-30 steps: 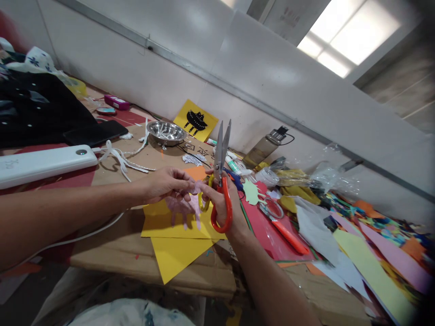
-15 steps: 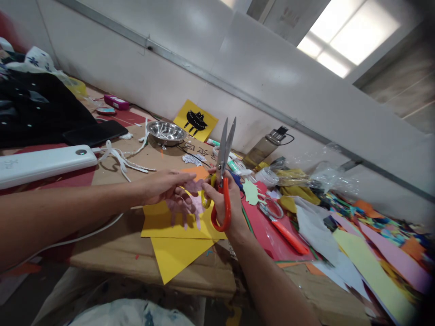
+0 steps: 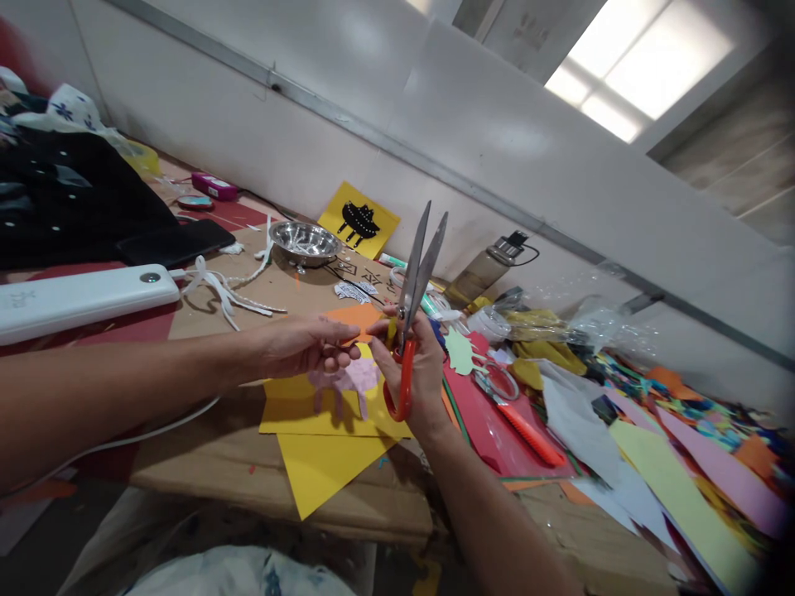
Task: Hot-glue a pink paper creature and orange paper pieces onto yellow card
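At the middle of the cluttered cardboard worktop [image 3: 204, 463], the right hand [image 3: 417, 374] is closed around the red-and-yellow handles of a pair of steel scissors [image 3: 411, 319], with the blades pointing up toward one o'clock. Compared with a second ago the blades stand a little wider apart and lean more to the right, so I judge the scissors are being opened for another bite. The left hand [image 3: 304, 343], at nine o'clock from the right one, pinches with thumb and fingertips a pink paper cut-out with small legs [image 3: 344, 382]. This cut-out has dropped lower than before and now hangs below the fingers, just beside the scissor handles, over the yellow paper sheets [image 3: 323, 451].

I count one pair of scissors in use, and a second tool with an orange handle [image 3: 527, 434] lying at four o'clock on a red sheet [image 3: 478, 418]. Yellow sheets under the hands seem to be two, stacked at an angle. One orange paper piece [image 3: 354, 316] lies at twelve o'clock from the left hand. Farther out, at eleven o'clock, one round metal bowl [image 3: 304, 240] and one yellow card with a black figure [image 3: 360, 219]; at ten o'clock one long white plastic device [image 3: 80, 300]; at two o'clock one clear bottle [image 3: 484, 269].
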{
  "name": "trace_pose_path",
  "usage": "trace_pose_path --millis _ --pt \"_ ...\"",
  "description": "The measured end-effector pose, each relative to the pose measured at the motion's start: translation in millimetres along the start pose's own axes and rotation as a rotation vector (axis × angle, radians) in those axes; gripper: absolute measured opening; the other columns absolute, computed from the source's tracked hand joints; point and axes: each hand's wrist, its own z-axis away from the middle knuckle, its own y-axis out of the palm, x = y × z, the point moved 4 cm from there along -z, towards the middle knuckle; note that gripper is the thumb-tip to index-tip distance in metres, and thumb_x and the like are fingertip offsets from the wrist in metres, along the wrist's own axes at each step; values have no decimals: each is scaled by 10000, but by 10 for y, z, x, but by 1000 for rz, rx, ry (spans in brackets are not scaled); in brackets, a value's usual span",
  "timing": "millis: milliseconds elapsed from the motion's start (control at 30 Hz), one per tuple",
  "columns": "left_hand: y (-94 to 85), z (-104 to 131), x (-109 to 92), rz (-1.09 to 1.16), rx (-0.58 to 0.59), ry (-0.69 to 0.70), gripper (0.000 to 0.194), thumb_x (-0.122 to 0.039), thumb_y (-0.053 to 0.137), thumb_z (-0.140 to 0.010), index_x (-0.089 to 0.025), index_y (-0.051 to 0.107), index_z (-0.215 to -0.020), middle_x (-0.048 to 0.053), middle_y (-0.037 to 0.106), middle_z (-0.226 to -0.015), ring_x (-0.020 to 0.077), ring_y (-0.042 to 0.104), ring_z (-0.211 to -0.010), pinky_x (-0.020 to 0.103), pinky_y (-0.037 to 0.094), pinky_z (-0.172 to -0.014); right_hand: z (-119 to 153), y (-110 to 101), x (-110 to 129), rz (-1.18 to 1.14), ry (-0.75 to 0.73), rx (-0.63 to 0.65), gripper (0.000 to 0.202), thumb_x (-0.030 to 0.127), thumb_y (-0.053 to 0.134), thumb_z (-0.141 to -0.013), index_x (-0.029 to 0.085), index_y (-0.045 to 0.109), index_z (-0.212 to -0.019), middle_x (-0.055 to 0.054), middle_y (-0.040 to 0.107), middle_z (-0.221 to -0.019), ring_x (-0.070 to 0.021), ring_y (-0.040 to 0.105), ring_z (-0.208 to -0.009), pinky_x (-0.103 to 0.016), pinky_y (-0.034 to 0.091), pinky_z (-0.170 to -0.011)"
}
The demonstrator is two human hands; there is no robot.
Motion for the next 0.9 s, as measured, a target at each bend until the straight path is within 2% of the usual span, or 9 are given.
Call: trace_pose_path --millis 133,233,433,567,700,800,900 --pt "-55 -38 -76 -4 -35 143 172 -155 654 -862 -78 641 -708 41 669 -631 45 553 -466 128 428 -454 6 -30 41 31 9 15 347 322 620 -871 268 470 -1178 -25 602 -997 -161 623 -925 -346 516 -854" --pt "-126 -60 -166 1 -85 259 168 -114 647 -859 -101 602 -697 47 693 -678 43 556 -479 128 420 -450 -11 -78 59 67 92 50 382 350 583 -888 277 425 -1228 -30 561 -1036 -170 591 -965 -337 509 -843" --pt "-210 -37 -322 -1 -126 385 105 -100 632 -869 -112 624 -765 36 692 -706 45 565 -523 139 444 -507 -32 -83 36 191 302 330 423 497 560 -870 233 486 -1193 -19 554 -877 -175 548 -772 -298 478 -645" --pt "-226 -2 -376 4 -178 414 117 -106 627 -875 -109 627 -758 33 680 -685 45 547 -500 150 432 -504 -22 -67 75 307 291 458 431 552 462 -922 221 503 -1195 -16 576 -855 -164 543 -737 -310 464 -685" --pt "-233 9 -397 19 -198 446 127 -118 643 -866 -112 616 -742 26 669 -686 49 545 -509 162 414 -512 -17 -42 100 285 280 528 460 590 413 -936 205 513 -1167 -26 593 -866 -159 559 -741 -306 477 -704" --pt "-237 9 -395 17 -206 461 155 -123 645 -861 -114 600 -713 36 679 -724 49 533 -517 177 397 -519 -14 -23 91 232 271 552 466 593 405 -943 197 527 -1155 -10 582 -783 -158 572 -721 -313 497 -743" --pt "-239 12 -394 0 -216 475 166 -133 651 -856 -117 599 -699 38 677 -726 51 512 -520 194 381 -526 -20 -22 111 208 204 518 437 589 451 -929 206 575 -1100 -12 598 -775 -167 600 -743 -310 509 -751"
